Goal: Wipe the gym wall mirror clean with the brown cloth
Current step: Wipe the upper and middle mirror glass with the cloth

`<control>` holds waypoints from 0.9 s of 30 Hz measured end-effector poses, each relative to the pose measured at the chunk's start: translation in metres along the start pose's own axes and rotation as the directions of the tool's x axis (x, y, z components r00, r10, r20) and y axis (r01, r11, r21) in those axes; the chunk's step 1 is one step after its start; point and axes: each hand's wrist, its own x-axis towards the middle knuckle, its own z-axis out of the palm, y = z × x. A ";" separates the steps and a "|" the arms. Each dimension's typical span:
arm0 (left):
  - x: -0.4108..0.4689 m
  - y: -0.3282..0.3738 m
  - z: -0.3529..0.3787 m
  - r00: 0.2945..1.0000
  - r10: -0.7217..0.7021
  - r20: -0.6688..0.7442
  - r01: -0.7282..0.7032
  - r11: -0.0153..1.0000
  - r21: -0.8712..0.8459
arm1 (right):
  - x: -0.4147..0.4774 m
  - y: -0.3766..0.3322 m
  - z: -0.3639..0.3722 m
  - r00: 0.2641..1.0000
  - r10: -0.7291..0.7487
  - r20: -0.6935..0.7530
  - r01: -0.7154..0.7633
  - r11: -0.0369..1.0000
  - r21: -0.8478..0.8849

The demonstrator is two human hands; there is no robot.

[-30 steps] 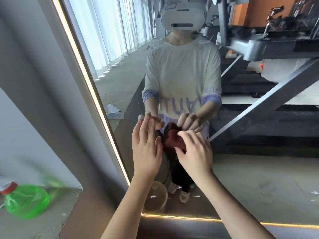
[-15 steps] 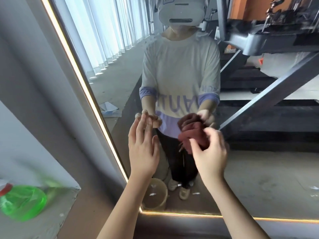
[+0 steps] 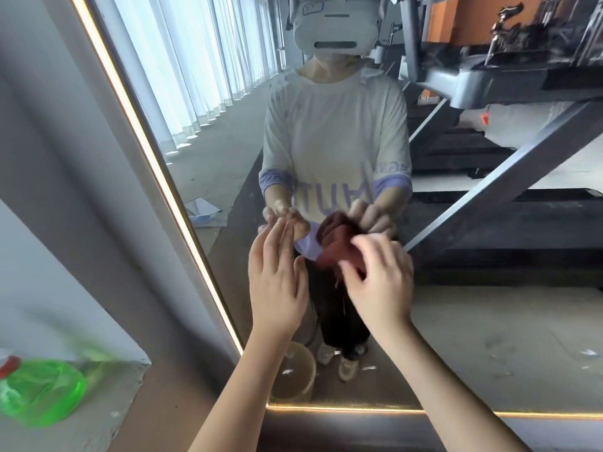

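The right hand (image 3: 378, 282) pinches the bunched brown cloth (image 3: 339, 252) against the mirror (image 3: 489, 337), its fingers curled and motion-blurred. The left hand (image 3: 277, 285) is raised with straight fingers, seemingly touching the glass. A blurred green bottle (image 3: 39, 389) is cut off at lower left.

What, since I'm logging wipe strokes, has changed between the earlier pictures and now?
The right hand, gripping the brown cloth, slid it rightward over the mirror, then partway back left; more cloth now shows past the hand. Nothing was picked up or let go. The left hand stays open at the mirror, and the green bottle stays on the ledge.
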 end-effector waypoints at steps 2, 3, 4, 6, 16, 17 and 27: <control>0.003 0.004 0.005 0.998 0.063 0.031 -0.063 0.998 -0.008 | 0.002 0.006 0.000 0.987 -0.126 0.096 0.131 0.990 -0.054; 0.003 0.005 0.007 0.997 0.059 0.045 -0.059 0.998 -0.011 | 0.009 0.009 -0.002 0.994 -0.101 0.048 0.103 0.994 -0.042; 0.003 0.006 0.009 0.998 0.043 0.054 -0.043 0.999 -0.012 | 0.017 0.010 -0.006 0.999 -0.031 -0.042 0.031 1.000 -0.005; 0.000 0.005 0.011 0.997 0.020 0.068 -0.018 1.000 -0.017 | 0.033 0.010 -0.012 0.955 0.185 -0.234 -0.151 0.976 0.157; -0.003 0.000 0.012 0.997 0.039 0.071 -0.038 0.999 -0.014 | 0.054 0.010 -0.016 0.965 0.041 -0.258 -0.035 0.999 0.030; -0.002 0.000 0.012 0.996 0.038 0.077 -0.038 0.999 -0.009 | 0.058 0.012 -0.019 0.925 0.182 -0.334 -0.147 0.981 0.127; -0.002 0.004 0.010 0.997 0.024 0.077 -0.024 1.000 -0.005 | 0.045 0.021 -0.022 0.954 0.133 -0.267 -0.136 0.991 0.007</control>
